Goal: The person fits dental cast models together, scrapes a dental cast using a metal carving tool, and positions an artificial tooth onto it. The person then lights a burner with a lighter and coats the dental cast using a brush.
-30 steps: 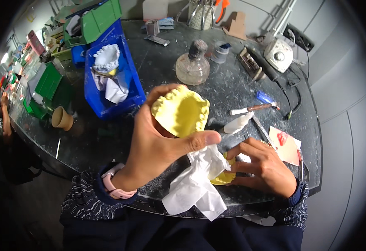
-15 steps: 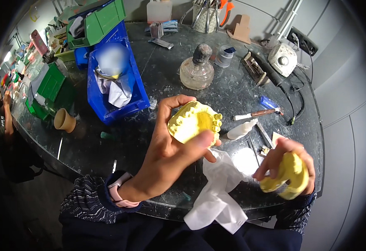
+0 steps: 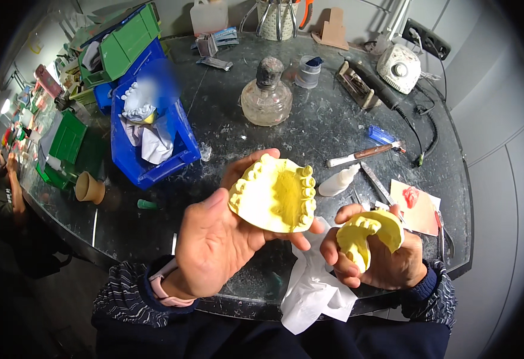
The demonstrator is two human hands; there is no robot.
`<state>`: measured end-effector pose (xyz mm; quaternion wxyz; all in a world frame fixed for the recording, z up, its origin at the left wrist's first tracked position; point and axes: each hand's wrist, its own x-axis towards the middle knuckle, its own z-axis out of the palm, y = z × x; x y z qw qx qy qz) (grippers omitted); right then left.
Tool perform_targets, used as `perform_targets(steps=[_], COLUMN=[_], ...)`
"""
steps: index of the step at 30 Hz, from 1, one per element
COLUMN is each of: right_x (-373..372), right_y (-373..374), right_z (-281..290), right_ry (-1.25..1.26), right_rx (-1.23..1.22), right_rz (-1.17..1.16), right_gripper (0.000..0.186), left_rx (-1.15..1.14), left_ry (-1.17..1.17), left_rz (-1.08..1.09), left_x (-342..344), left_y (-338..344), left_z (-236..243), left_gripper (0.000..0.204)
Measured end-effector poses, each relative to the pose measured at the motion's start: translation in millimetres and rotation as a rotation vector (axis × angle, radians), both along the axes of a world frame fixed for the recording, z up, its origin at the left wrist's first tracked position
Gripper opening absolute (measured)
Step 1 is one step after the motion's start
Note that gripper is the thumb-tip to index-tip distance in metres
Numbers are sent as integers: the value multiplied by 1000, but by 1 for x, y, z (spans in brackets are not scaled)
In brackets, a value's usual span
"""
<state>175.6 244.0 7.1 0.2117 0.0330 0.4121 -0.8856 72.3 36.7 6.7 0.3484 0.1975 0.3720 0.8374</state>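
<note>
In my left hand rests a yellow plaster dental cast, its row of teeth facing up and its palate side toward me. The fingers wrap behind and under it, the thumb on its left edge. My right hand grips a second yellow dental cast, horseshoe-shaped and tilted, with a few teeth showing; the fingers close round its sides. The two casts are apart. Below and between the hands, a crumpled white tissue hangs over the bench's front edge.
A blue bin with a white cast and paper stands left. A glass spirit burner is mid-bench. Right lie a white dropper bottle, a wooden-handled knife, a pinkish wax sheet and a corded handpiece.
The left thumb has moved off the cast's inner face to its left edge. My right hand has moved left, turning its cast, and the wax sheet has come into sight.
</note>
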Motion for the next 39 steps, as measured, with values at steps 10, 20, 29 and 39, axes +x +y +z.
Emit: perform_targets(steps=[10, 20, 29, 39], right_x=[13, 3, 10, 8], right_y=[-5, 3, -8, -18], right_z=[16, -3, 8, 10], right_ry=[0, 887, 846, 872], right_rx=[39, 728, 1098, 1102], right_rz=[38, -568, -567, -590], right_gripper=[99, 107, 86, 76], left_rx=[-45, -219, -75, -132], left_ry=[45, 151, 282, 600], left_rz=[-57, -35, -182, -166], left_x=[-2, 10, 11, 11], left_y=[1, 6, 4, 8], left_z=[1, 0, -3, -15], left_gripper=[73, 91, 75, 76])
